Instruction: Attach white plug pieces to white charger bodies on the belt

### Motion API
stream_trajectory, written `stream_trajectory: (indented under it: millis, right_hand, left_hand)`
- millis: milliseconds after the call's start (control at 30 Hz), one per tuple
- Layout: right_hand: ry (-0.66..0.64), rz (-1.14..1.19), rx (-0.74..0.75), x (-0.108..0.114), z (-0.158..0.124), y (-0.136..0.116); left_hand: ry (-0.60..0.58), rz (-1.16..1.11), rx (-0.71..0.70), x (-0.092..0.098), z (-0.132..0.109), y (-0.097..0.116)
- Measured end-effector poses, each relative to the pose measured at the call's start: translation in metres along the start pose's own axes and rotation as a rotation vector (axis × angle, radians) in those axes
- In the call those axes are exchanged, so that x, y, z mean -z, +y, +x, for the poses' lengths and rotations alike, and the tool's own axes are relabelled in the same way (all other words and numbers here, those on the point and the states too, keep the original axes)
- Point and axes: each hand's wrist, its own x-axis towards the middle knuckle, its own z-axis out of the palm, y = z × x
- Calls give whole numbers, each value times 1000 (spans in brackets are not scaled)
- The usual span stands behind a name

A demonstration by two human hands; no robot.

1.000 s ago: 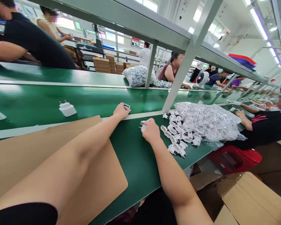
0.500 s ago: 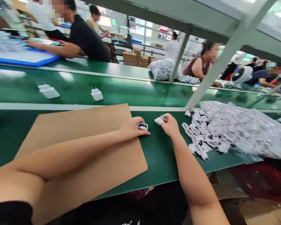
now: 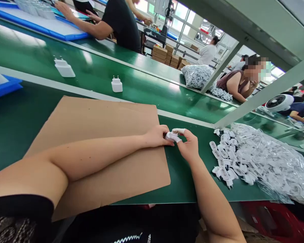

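My left hand point(image 3: 157, 136) is closed on a small white charger housing point(image 3: 168, 136) at the right edge of a brown cardboard sheet point(image 3: 116, 116). My right hand point(image 3: 188, 144), with white coverings on its thumb and a finger, pinches a white plug piece point(image 3: 174, 134) against the housing's open end. The two parts meet between my fingertips; how far one sits in the other is hidden. To the right lies a heap of loose white plug pieces point(image 3: 224, 153), spilling from a clear plastic bag point(image 3: 281, 162).
Two white chargers, one farther left point(image 3: 65, 68) and one nearer point(image 3: 117, 84), stand on the green belt point(image 3: 144, 86). A blue tray point(image 3: 6, 89) is at left. A slanted metal post point(image 3: 243, 104) rises behind the heap. Several people work across the line.
My right hand has brought its white piece up against the housing in my left hand; before, they were apart. The camera view has tilted and shifted.
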Motion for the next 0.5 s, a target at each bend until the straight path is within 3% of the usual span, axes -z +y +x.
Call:
stream_trajectory:
  millis: [100,333,500]
  right_hand:
    - [-52,-110,75,4,-1,-2]
    - [-70,-333,72,6,3,-13]
    - [-124,-505,149,7,11,-23]
  left_hand:
    - [-5,-19,-3,-1,1,0]
    - [0,-4,-9,-1,0,-1]
    - [15,-12,-17,-1,-1,0]
